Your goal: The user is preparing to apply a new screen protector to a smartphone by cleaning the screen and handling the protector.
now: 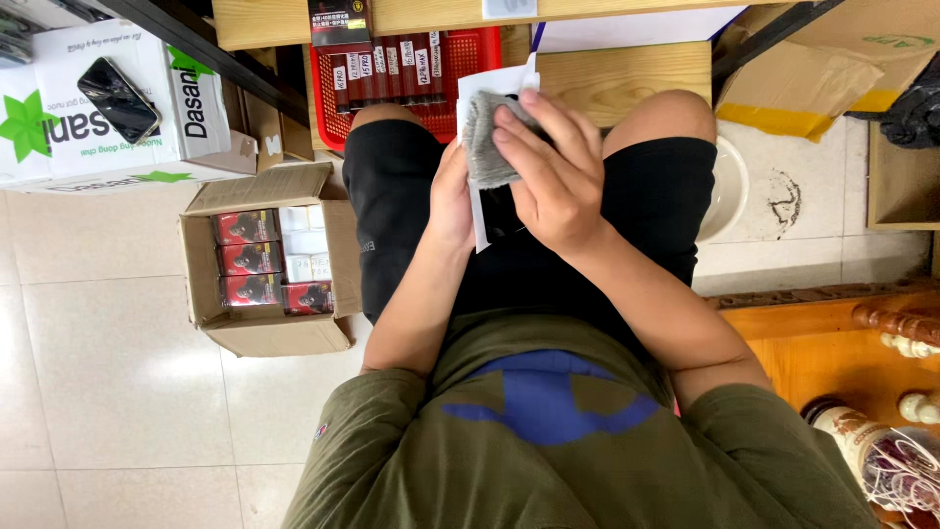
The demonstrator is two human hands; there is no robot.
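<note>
Knees and black shorts fill the near middle, and above the lap both hands work on one small thing. The right hand (553, 186) lies spread over a grey cloth (485, 137), fingers pressed flat on it, and hides most of what sits beneath. The left hand (452, 201) is largely covered; only its edge and thumb side show, closed around a white box (480, 211) whose dark face can barely be made out between the two hands. Left of the lap, on the tiled floor, an open cardboard carton (201, 269) holds red and white packs. Farther off, a red basket (480, 54) of dark red packs rests on a wooden shelf, its near edge hidden behind the knees and its top cut off. At the far left a black phone (119, 98) lies on a white and green carton (59, 108), cropped by the frame.
</note>
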